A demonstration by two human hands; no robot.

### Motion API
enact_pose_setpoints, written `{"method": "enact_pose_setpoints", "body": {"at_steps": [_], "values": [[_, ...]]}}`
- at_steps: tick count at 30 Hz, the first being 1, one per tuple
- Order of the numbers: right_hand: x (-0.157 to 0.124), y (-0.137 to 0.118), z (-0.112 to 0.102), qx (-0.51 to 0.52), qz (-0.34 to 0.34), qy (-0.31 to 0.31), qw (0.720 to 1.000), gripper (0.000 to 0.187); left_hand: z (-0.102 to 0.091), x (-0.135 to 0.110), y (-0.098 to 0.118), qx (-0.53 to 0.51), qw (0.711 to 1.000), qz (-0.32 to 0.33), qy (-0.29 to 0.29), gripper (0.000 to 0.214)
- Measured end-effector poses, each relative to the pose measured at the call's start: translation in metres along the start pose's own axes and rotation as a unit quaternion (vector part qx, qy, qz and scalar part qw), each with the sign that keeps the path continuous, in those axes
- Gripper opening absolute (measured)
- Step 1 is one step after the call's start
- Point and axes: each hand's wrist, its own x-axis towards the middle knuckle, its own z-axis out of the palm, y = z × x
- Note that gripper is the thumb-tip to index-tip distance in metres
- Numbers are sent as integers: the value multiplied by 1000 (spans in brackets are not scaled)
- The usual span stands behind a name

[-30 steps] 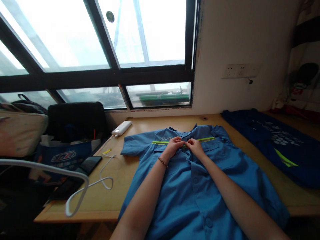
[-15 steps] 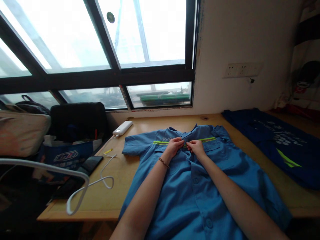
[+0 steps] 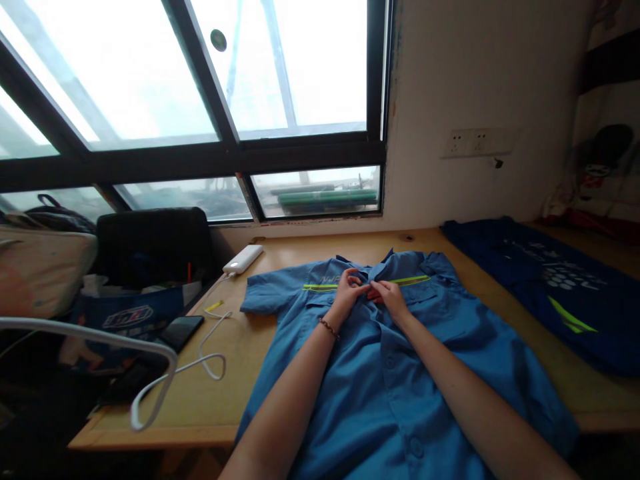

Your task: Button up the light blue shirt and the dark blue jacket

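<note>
Left hand [image 3: 348, 295] and right hand [image 3: 390, 299] meet half-curled at chest of blue shirt [image 3: 361, 373] (whatever's pinched is hidden), probably fastening its front; next wants steady alignment.

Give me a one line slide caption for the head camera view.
Left hand and right hand close together on the chest of a blue shirt, spread on a table.
</note>
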Motion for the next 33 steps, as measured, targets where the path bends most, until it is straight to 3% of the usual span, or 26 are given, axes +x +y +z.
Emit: {"method": "enact_pose_setpoints", "body": {"at_steps": [4, 7, 13, 22, 27, 33], "values": [[1, 1, 0, -43, -30, 24, 998, 35, 3, 5, -10, 131, 991, 24, -10, 27], [4, 7, -1, -104, -54, 58, 991, 36, 5, 4, -16, 215, 974, 54, -35, 17], [9, 17, -2, -152, -66, 82, 983, 33, 8, -3, -14, 245, 967, 63, -39, 12], [16, 23, -4, -63, -39, 102, 992, 35, 9, -5, -2, 204, 975, 85, -31, 29], [14, 19, -3, -21, -30, 105, 994, 37, 7, -5, -2, 169, 982, 68, -59, 33], [7, 1, -2, 114, 42, 90, 989, 33, 8, -6, -2, 189, 977, 92, -29, 34]]}}
